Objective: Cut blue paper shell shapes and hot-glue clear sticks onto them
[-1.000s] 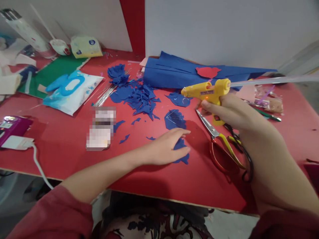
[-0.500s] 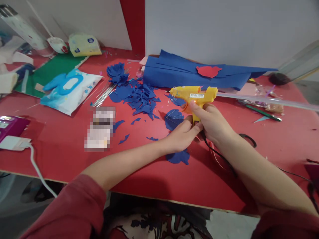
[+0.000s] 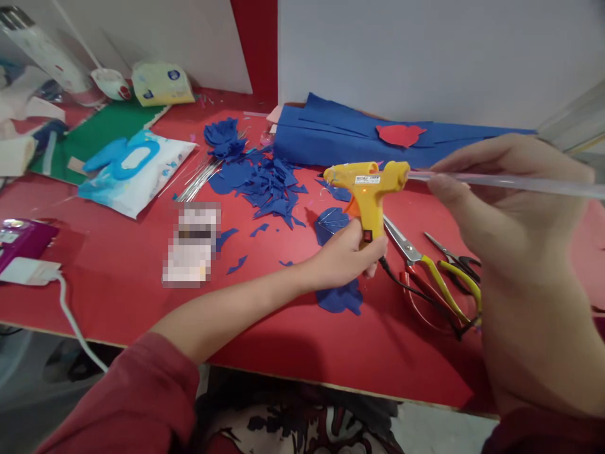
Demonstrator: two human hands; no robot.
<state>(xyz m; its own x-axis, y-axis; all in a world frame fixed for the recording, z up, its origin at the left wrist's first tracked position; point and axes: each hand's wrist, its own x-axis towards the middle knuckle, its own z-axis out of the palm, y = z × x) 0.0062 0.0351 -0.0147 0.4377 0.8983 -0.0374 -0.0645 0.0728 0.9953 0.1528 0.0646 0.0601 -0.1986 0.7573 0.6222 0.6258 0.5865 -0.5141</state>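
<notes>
My left hand [image 3: 347, 255] is closed round the handle of a yellow hot glue gun [image 3: 375, 195], whose nozzle points left. A small light glows on the gun's side. From its back end runs a long clear glue stick [image 3: 515, 183], and my right hand [image 3: 510, 208] pinches that stick a little behind the gun. Under the gun lies a blue petal-shaped piece [image 3: 331, 224] with thin wires on it. Another blue piece [image 3: 338, 301] lies below my left hand, partly covered by it.
Blue scraps [image 3: 269, 183], a blue flower [image 3: 224, 139] and thin wires [image 3: 201, 180] lie left of the gun. Scissors with red and yellow handles [image 3: 425, 265] and black-handled scissors [image 3: 456, 258] lie at right. Behind are a blue sheet [image 3: 331, 135] and a wipes pack [image 3: 137, 176].
My right hand has left the gun's handle and moved right and up onto the glue stick. The scissors are now uncovered. My left hand keeps the gun in nearly the same place.
</notes>
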